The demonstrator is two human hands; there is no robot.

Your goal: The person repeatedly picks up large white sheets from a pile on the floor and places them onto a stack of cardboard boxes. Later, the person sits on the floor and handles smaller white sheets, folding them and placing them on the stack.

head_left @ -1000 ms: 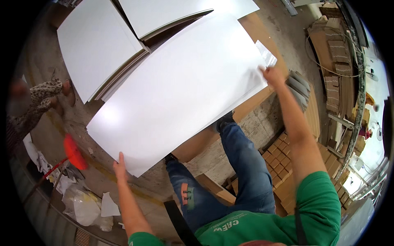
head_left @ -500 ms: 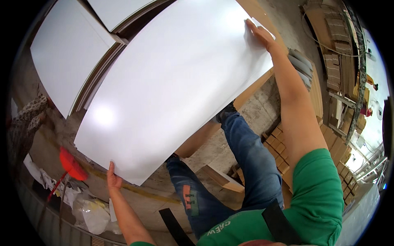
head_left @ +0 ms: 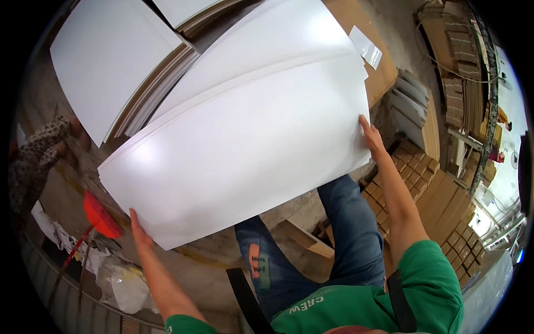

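A large glossy white panel (head_left: 239, 156) spans the space in front of my legs, several thin layers showing along its far edge. By its near left corner, my left hand (head_left: 140, 231) grips the side edge, thumb against the rim and the other fingers hidden. My right hand (head_left: 372, 139) holds the opposite side edge, fingertips on top. Beyond the held panels lies another white panel (head_left: 245, 53), partly covered by them.
More white panels (head_left: 108, 67) are stacked at the far left. A cardboard sheet (head_left: 384, 83) carries a printed paper slip (head_left: 366, 47). At the left are a red dustpan (head_left: 100, 214) and plastic bags (head_left: 125, 284). Stacked cartons (head_left: 409, 170) stand at the right; a patterned sleeve shows far left.
The held panels have come toward me and turned, uncovering the white panel behind. My right hand has moved down and nearer along with the edge; my left has shifted slightly left.
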